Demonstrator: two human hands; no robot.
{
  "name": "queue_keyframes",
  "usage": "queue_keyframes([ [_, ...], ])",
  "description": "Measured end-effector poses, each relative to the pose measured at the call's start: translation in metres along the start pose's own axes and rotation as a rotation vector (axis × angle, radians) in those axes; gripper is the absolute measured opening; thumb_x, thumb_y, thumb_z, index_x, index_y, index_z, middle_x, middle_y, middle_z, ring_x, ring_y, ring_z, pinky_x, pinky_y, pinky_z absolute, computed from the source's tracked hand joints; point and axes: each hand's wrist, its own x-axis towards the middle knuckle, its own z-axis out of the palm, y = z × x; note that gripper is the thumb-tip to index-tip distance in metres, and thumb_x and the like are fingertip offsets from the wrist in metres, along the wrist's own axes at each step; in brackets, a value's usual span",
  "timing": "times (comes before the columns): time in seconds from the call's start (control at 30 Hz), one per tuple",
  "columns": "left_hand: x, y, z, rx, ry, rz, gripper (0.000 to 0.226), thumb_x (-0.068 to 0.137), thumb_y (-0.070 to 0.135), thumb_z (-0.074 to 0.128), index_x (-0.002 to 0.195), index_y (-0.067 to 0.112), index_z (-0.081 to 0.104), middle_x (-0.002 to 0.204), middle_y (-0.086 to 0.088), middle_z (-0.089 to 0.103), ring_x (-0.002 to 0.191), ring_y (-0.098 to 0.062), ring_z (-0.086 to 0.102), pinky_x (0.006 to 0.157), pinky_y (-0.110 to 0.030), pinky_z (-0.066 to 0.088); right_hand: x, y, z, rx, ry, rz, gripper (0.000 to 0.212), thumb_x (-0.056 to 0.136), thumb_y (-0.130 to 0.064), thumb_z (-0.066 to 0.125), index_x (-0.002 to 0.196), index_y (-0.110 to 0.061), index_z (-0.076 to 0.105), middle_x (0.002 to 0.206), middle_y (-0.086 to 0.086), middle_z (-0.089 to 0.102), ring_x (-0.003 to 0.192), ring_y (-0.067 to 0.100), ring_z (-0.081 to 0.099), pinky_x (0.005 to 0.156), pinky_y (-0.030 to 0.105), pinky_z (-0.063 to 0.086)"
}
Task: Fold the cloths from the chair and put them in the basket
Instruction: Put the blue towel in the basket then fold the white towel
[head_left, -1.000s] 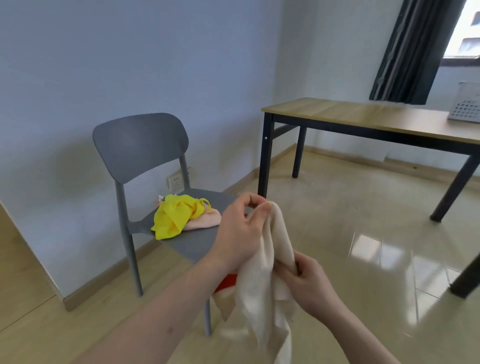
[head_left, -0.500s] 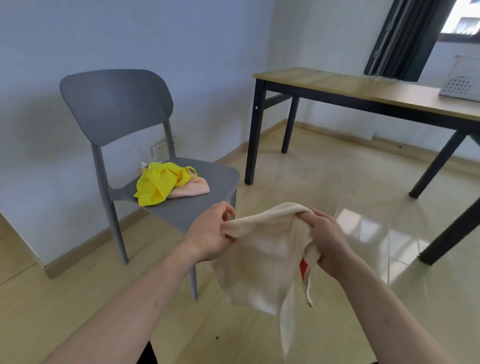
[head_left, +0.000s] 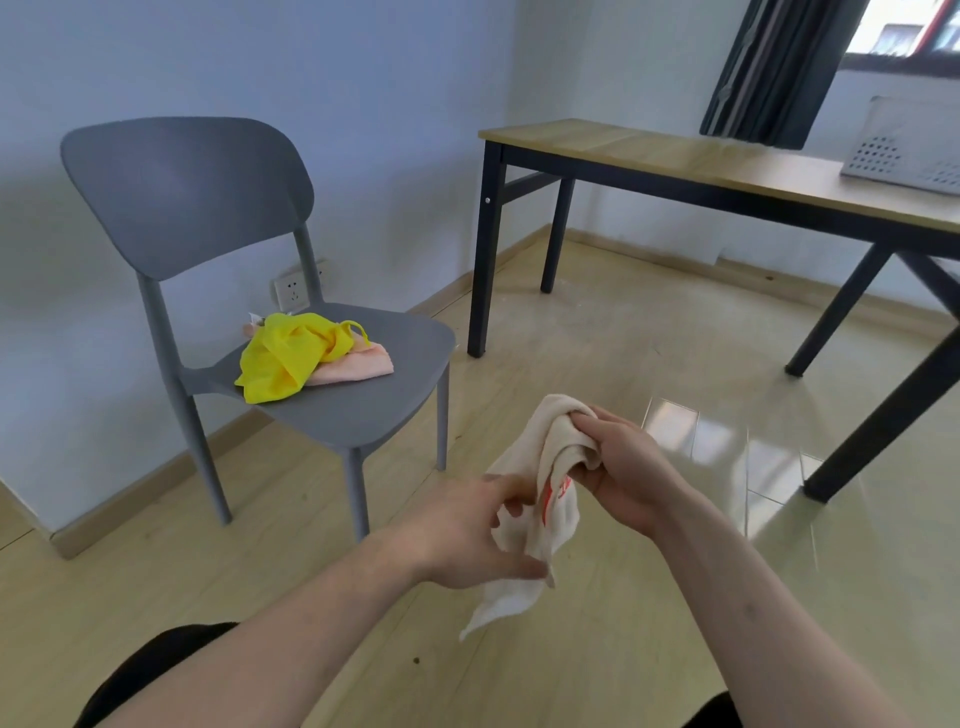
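Note:
A cream cloth (head_left: 540, 457) with a red mark hangs bunched between my hands, low in the middle of the view. My right hand (head_left: 623, 473) grips its upper end. My left hand (head_left: 467, 535) pinches its lower part from the left, and a loose corner dangles below. The grey chair (head_left: 363, 395) stands at the left by the wall. On its seat a crumpled yellow cloth (head_left: 285, 358) lies over a pink cloth (head_left: 358, 366). The white perforated basket (head_left: 904, 145) sits on the wooden table (head_left: 675, 156) at the far right edge.
The table's black legs (head_left: 483, 260) stand between the chair and the right side. A dark curtain (head_left: 769, 67) hangs behind the table. A wall socket (head_left: 291, 291) shows behind the chair. Glossy floor (head_left: 649, 332) spreads between chair and table.
My hands have come closer together and the spread cream cloth is now bunched. My left hand has shifted lower on the cloth, while my right hand holds the top.

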Motion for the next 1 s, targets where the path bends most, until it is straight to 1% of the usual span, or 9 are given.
queue_keyframes([
  [0.1,0.013,-0.002,0.005,-0.093,0.126,-0.040,0.018,0.097,0.045,0.060,0.112,0.039,0.067,0.107,0.022,0.067,0.089,0.000,0.064,0.084,-0.031,0.058,0.003,-0.001,-0.006,0.023,-0.008,0.001,0.027,0.105,-0.012,0.052,0.125,-0.005,0.068,0.102,0.011,0.070,0.081,0.017,0.067,0.070,0.029,0.057],
  [0.23,0.020,0.001,-0.004,-0.276,0.145,-0.087,0.007,0.089,0.040,0.064,0.092,0.035,0.068,0.090,0.017,0.069,0.085,-0.001,0.065,0.081,-0.033,0.060,0.008,-0.001,-0.016,0.036,0.058,-0.009,0.027,0.104,-0.011,0.055,0.127,-0.003,0.065,0.096,0.010,0.068,0.077,0.016,0.066,0.062,0.026,0.059],
  [0.4,0.016,0.012,0.013,-0.422,-0.056,-0.091,0.055,0.074,0.061,0.076,0.122,0.040,0.059,0.113,0.024,0.065,0.098,0.002,0.064,0.078,-0.019,0.051,0.012,0.007,-0.019,0.049,0.092,0.010,0.028,0.102,-0.008,0.057,0.129,-0.005,0.065,0.103,0.010,0.066,0.080,0.017,0.068,0.060,0.025,0.059],
  [0.57,0.040,0.005,0.022,-0.528,0.189,-0.163,0.017,0.092,0.034,0.064,0.097,0.018,0.067,0.090,0.002,0.073,0.086,-0.023,0.070,0.075,-0.044,0.058,0.015,0.009,-0.018,0.121,0.042,0.033,0.030,0.101,-0.006,0.058,0.131,-0.005,0.064,0.118,0.013,0.067,0.085,0.021,0.074,0.068,0.028,0.062],
  [0.63,0.044,0.004,0.016,-0.665,0.309,-0.202,0.018,0.095,0.035,0.064,0.100,0.018,0.061,0.092,-0.003,0.073,0.085,-0.024,0.071,0.072,-0.040,0.060,0.016,0.007,-0.023,0.161,0.035,0.034,0.032,0.100,-0.004,0.059,0.132,-0.006,0.061,0.123,0.015,0.070,0.090,0.025,0.077,0.072,0.032,0.063],
  [0.7,0.046,0.002,0.006,-0.774,0.493,-0.239,0.020,0.098,0.033,0.063,0.106,0.018,0.052,0.087,-0.001,0.070,0.076,-0.017,0.066,0.059,-0.020,0.052,0.017,0.007,-0.032,-0.018,0.065,0.014,0.040,0.096,0.000,0.062,0.135,-0.010,0.059,0.124,0.013,0.070,0.102,0.029,0.075,0.082,0.039,0.063],
  [0.8,0.048,-0.008,-0.005,-0.801,0.719,-0.202,0.016,0.100,0.024,0.063,0.110,0.021,0.051,0.076,0.006,0.062,0.063,-0.002,0.057,0.055,-0.012,0.042,0.014,0.018,-0.039,-0.625,-0.003,0.001,0.061,0.084,-0.003,0.071,0.140,-0.020,0.057,0.129,0.002,0.067,0.112,0.022,0.068,0.099,0.046,0.057],
  [0.9,0.048,-0.014,-0.014,-0.820,0.716,-0.156,0.014,0.099,0.014,0.063,0.097,0.027,0.069,0.073,0.017,0.063,0.067,0.002,0.056,0.062,-0.009,0.042,0.009,0.035,-0.031,-0.926,-0.223,0.130,0.071,0.074,-0.014,0.080,0.139,-0.030,0.056,0.130,-0.007,0.064,0.118,0.014,0.063,0.105,0.043,0.053],
  [1.0,0.043,-0.009,-0.023,-1.023,0.577,-0.153,0.023,0.098,0.009,0.063,0.100,0.027,0.076,0.100,0.002,0.074,0.091,-0.011,0.068,0.072,-0.020,0.053,0.006,0.050,-0.016,-1.101,-0.374,0.189,0.073,0.072,-0.034,0.088,0.137,-0.039,0.056,0.134,-0.015,0.061,0.123,0.008,0.057,0.107,0.037,0.049],
])
